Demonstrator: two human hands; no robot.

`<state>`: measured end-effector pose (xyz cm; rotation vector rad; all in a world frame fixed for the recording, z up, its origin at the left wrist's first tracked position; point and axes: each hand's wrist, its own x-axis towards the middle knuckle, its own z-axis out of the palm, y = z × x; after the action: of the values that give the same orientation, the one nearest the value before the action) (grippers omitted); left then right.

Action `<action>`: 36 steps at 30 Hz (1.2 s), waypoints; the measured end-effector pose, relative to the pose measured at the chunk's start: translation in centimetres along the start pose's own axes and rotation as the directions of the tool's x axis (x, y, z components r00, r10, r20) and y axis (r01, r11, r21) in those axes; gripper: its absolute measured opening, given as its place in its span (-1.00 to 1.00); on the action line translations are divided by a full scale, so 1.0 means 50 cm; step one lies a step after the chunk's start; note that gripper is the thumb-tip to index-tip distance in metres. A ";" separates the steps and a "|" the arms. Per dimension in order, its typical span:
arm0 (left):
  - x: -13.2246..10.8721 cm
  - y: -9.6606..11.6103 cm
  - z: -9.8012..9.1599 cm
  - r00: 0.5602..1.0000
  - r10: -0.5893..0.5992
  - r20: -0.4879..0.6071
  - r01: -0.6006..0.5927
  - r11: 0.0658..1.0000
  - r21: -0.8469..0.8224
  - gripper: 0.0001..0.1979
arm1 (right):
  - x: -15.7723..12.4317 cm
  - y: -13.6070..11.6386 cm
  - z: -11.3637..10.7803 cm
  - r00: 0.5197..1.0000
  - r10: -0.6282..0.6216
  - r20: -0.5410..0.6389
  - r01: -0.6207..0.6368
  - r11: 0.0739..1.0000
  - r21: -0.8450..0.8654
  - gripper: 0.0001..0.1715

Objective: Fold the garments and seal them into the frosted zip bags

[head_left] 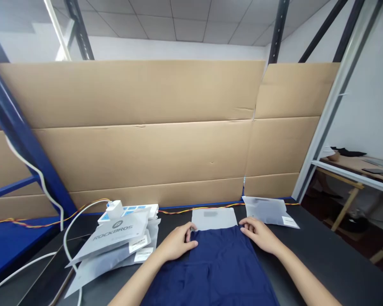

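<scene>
In the head view, I see the navy-blue fabric garment [215, 263] lying on the matte black tabletop [309, 263], its top edge meeting the pale frosted plastic bag [213, 217]. The left hand [178, 241] and right hand [259, 233] touch its upper corners; whether they pinch, I cannot tell. I'd hold both corners level, with even tension, minding the creases.

Plain navy cloth [217, 265], black tabletop [322, 253], brown cardboard [153, 157].
</scene>
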<state>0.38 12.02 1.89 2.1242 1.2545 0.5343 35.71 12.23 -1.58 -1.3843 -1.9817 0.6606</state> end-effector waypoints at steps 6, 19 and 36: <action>0.002 -0.012 0.001 1.000 0.002 0.004 -0.002 1.000 -0.010 -0.71 | -0.003 -0.002 -0.003 1.000 -0.001 0.000 0.001 1.000 0.003 -0.67; 0.005 -0.018 0.004 0.999 -0.033 -0.013 0.032 0.997 -0.072 -0.76 | -0.004 0.000 0.001 1.000 -0.014 0.017 0.014 1.000 -0.022 -0.73; -0.024 0.025 -0.025 0.980 0.120 -0.161 -0.130 0.990 -0.054 -0.90 | -0.015 -0.021 -0.034 0.999 -0.024 0.030 0.017 0.978 0.209 -0.71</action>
<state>-0.15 10.89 3.63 2.1508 1.1757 0.8008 36.49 11.25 0.14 -1.2323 -1.8881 0.8608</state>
